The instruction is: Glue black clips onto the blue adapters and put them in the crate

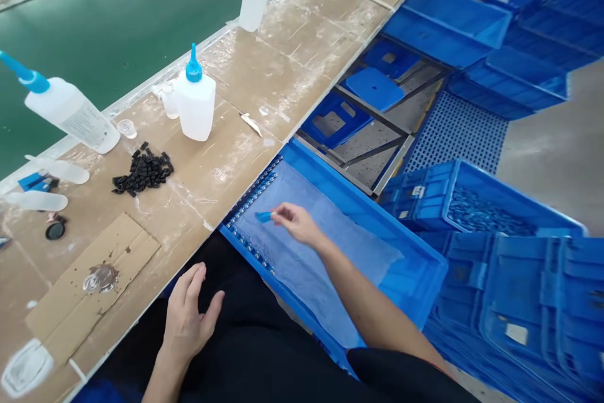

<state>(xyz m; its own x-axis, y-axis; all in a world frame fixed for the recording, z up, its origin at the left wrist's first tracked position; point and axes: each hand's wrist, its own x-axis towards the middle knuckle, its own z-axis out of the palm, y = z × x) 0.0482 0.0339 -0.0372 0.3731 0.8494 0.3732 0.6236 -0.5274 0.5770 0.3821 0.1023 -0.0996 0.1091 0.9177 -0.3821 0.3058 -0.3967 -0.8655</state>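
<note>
Sliver [263, 217], blue, looks light to me; right hand [296, 223] sensibly pinches its three-o'clock end; left hand [187, 312] rests spread, empty.

Right hand [295, 222] has room over the bare middle of the sheet [325, 208] in the tray [410, 271]. Rows of small parts [250, 197] crowd the tray's table end; raised tray walls block low sideways moves. Left hand [186, 312] is near the table [245, 158] edge, open air over the lap toward the tray. Two bottles [195, 110] stand behind the black pile [143, 169], blocking low reach. Passable strip between pile and cardboard [70, 309].
</note>
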